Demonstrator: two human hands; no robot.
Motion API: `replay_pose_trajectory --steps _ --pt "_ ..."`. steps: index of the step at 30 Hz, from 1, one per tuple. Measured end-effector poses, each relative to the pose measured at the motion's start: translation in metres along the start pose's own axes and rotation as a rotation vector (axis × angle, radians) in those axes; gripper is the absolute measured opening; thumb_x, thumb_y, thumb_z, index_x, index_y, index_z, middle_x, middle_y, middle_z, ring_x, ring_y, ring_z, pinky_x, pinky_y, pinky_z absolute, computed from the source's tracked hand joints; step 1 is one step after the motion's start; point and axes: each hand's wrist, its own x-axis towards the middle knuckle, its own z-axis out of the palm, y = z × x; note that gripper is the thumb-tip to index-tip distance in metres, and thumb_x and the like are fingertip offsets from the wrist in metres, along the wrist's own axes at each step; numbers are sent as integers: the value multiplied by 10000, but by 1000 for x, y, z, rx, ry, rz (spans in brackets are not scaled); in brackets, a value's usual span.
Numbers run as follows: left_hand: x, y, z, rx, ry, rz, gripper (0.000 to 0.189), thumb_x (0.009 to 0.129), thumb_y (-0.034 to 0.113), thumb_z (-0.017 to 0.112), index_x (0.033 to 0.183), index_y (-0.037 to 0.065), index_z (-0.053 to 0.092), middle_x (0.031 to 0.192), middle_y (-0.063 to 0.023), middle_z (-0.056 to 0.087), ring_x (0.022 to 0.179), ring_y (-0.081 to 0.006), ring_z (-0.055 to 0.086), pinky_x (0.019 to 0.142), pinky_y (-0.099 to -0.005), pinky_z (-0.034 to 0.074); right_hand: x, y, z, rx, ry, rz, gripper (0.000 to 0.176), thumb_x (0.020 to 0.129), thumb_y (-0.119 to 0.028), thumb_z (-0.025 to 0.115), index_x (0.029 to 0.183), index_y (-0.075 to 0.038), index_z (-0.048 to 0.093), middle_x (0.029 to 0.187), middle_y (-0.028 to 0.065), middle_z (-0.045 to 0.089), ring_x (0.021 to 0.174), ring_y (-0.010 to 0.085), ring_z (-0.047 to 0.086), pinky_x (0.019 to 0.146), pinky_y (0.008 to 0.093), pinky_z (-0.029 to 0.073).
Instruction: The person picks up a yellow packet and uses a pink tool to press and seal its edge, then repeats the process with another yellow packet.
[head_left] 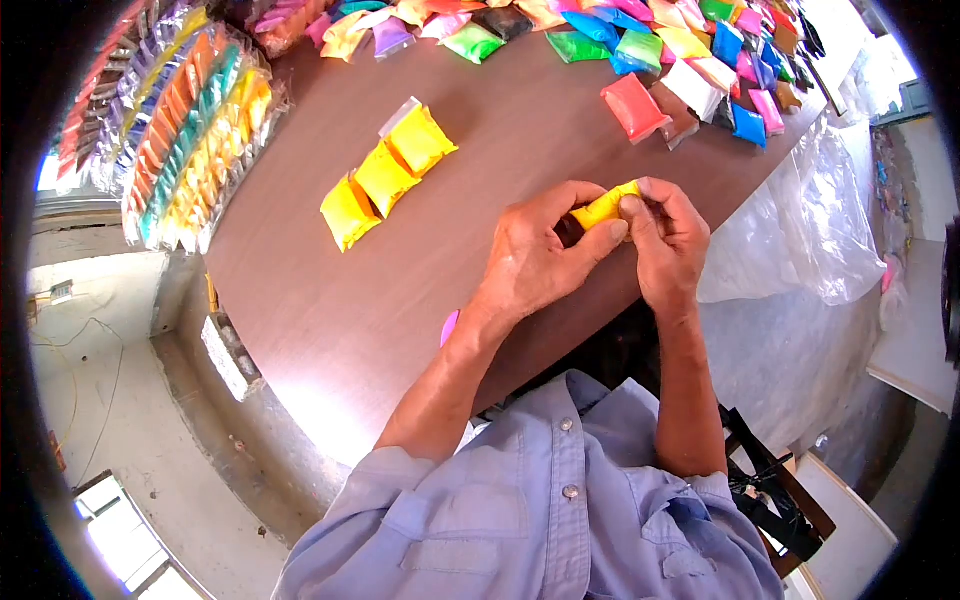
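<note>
Between my two hands, above the near right part of the brown table, is a small yellow packet. My left hand grips its left end with thumb and fingers. At the other end, my right hand pinches it, thumb and fingertips pressed together. The packet's underside is hidden by my fingers. To the left of my hands, a row of three yellow packets lies slantwise on the table. A flat pink-purple piece shows partly beside my left forearm.
Many loose coloured packets cover the table's far edge, with a red packet nearest me. Bundled clear bags of coloured packets stand at the far left. A clear plastic sheet hangs past the right edge.
</note>
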Motion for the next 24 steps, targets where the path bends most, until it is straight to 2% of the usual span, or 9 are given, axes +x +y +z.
replay_pose_trajectory --steps 4,6,13,16,19,24 --pt "1 -7 2 -51 -4 -53 232 981 159 756 1153 5 739 951 -58 761 816 -109 677 742 -273 561 0 -5 -1 15 -13 44 210 1008 -32 696 1201 46 670 1052 35 683 940 63 640 845 225 550" --pt "1 -11 2 -64 14 -21 221 984 154 751 1148 6 740 949 -59 760 820 -109 677 745 -272 561 0 -9 -2 -142 -41 45 214 1007 -61 702 1195 38 673 1056 38 685 949 68 635 852 236 542" --pt "-1 -9 -3 -50 2 -30 187 986 138 740 1121 8 749 958 -64 765 856 -116 690 779 -273 564 2 -14 -1 -150 -106 75 226 1007 -88 707 1196 31 672 1056 37 683 965 77 627 861 240 528" --pt "0 -3 -2 -31 -5 -90 193 977 133 746 1125 10 752 963 -67 768 873 -117 694 788 -270 563 1 -5 -4 -89 -87 52 204 1012 -71 701 1189 26 672 1066 44 683 968 76 629 866 236 532" --pt "1 -2 1 -20 13 -7 205 972 142 753 1130 11 755 965 -66 768 883 -113 692 787 -264 561 0 -3 -2 12 -63 26 173 1017 -45 689 1176 22 673 1062 46 678 971 76 629 871 231 536" --pt "0 -5 1 -68 3 -46 194 984 145 751 1133 21 758 971 -54 765 882 -105 683 784 -256 554 1 -6 0 47 -82 28 157 1019 -41 681 1164 17 675 1035 34 668 943 73 626 845 228 537"
